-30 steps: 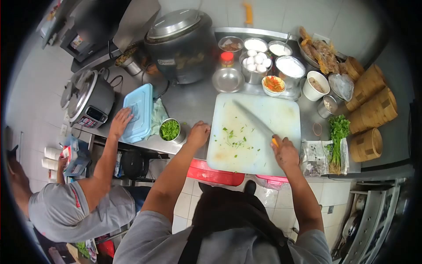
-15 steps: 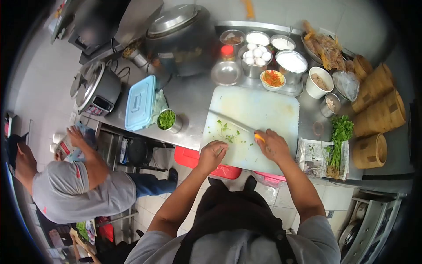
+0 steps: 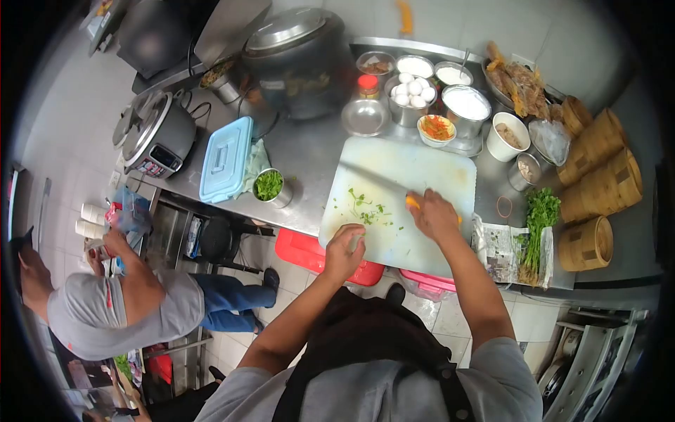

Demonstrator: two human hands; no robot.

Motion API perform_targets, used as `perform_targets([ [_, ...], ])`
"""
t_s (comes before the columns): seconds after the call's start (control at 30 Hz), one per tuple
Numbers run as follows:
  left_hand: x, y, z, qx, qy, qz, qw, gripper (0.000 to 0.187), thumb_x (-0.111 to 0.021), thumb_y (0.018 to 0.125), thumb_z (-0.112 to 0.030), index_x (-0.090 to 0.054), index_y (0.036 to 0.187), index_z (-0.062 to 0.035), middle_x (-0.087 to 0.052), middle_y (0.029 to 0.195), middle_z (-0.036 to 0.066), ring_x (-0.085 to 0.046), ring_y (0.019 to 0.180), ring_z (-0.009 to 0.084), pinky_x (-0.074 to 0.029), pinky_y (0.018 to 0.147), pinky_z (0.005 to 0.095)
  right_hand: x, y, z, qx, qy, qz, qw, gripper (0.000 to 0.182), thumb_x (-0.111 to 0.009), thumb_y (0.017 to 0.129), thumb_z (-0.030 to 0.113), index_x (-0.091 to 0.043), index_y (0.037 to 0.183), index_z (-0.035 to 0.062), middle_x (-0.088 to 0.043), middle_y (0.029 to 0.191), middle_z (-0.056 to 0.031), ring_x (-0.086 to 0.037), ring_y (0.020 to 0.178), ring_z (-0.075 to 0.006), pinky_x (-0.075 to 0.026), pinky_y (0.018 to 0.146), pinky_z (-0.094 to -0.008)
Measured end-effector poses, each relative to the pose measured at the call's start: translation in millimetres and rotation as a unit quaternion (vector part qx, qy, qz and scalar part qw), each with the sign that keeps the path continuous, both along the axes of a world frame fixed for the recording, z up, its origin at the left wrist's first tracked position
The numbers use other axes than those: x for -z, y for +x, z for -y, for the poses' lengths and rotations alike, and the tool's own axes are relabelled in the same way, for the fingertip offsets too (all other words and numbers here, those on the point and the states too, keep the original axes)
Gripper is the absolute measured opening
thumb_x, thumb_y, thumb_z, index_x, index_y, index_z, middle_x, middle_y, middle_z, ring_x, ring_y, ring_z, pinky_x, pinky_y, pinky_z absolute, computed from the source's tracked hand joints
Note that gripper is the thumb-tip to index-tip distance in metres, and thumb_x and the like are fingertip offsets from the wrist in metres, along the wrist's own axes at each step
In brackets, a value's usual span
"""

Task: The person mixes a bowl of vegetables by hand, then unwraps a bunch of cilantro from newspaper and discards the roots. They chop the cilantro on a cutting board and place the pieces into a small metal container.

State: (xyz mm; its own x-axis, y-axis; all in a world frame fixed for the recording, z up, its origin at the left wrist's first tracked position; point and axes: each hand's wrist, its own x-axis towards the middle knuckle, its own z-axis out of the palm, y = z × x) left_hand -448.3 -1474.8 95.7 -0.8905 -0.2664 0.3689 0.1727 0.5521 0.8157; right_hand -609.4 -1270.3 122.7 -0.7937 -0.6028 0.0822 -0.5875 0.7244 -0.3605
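Head view, centre of frame: white cutting board [image 3: 422, 176] lies on the steel bench [image 3: 309, 162], near edge hanging slightly over the front. Right hand [image 3: 436, 214] is clenched on the orange handle of a knife [image 3: 383, 184], blade running up-left across the board, lying low over it. Left hand [image 3: 344, 250] sits at the board's lower-left edge, fingers curled; can't tell if it's holding anything, prob. cupped against the edge.

Chopped herbs [image 3: 365, 209] are a thin scatter just left of the knife hand, only bits remaining on the board. Small steel cup [image 3: 271, 188] left of the board already holds green choppings, so most of the cut batch looks moved off. Judged: chopping of this lot done, remnants still to be gathered. An uncut herb bunch [image 3: 538, 221] lies on paper at the right, untouched.

Lower left of frame: another person in a grey shirt [image 3: 119, 316] crouches by the shelves, well apart from the board.
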Motion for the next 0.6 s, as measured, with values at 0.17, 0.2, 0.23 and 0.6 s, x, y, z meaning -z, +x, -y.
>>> perform_targets([
  [0.17, 17, 0, 37, -0.059, 0.041, 0.013, 0.997, 0.035, -0.063, 0.085, -0.004, -0.059, 0.120, -0.0009, -0.056, 0.129, 0.020, -0.054, 0.122, 0.0340, -0.046, 0.100, 0.0392, -13, 63, -44, 0.038, -0.031, 0.071, 0.996, 0.032, -0.058, 0.093, 0.033, -0.062, 0.121, 0.0170, -0.059, 0.092, -0.0159, -0.062, 0.090, -0.0347, -0.052, 0.078, -0.0470],
  [0.2, 19, -5, 46, -0.086, -0.080, 0.070, 0.991, 0.046, -0.062, 0.086, -0.012, -0.051, 0.130, 0.0011, -0.047, 0.138, 0.022, -0.043, 0.132, 0.0352, -0.036, 0.107, 0.0442, -13, 74, -48, 0.102, -0.047, 0.080, 0.990, 0.033, -0.058, 0.093, 0.033, -0.063, 0.121, 0.0173, -0.059, 0.092, -0.0158, -0.062, 0.090, -0.0347, -0.052, 0.077, -0.0468],
  [0.23, 23, -11, 52, -0.110, -0.199, 0.126, 0.966, 0.059, -0.061, 0.088, -0.019, -0.043, 0.140, 0.0032, -0.039, 0.148, 0.024, -0.033, 0.141, 0.0363, -0.027, 0.115, 0.0492, -10, 81, -49, 0.105, -0.041, 0.086, 0.990, 0.033, -0.058, 0.093, 0.033, -0.063, 0.121, 0.0173, -0.059, 0.092, -0.0158, -0.062, 0.090, -0.0347, -0.052, 0.077, -0.0468],
  [0.6, 23, -33, 72, 0.154, -0.250, 0.217, 0.931, 0.073, -0.049, 0.093, -0.032, -0.023, 0.150, 0.0063, -0.015, 0.159, 0.024, -0.009, 0.150, 0.0351, -0.006, 0.120, 0.0521, -6, 183, 8, 0.238, -0.009, 0.034, 0.971, 0.030, -0.057, 0.095, 0.031, -0.063, 0.117, 0.0111, -0.060, 0.087, -0.0155, -0.063, 0.081, -0.0354, -0.052, 0.071, -0.0458],
])
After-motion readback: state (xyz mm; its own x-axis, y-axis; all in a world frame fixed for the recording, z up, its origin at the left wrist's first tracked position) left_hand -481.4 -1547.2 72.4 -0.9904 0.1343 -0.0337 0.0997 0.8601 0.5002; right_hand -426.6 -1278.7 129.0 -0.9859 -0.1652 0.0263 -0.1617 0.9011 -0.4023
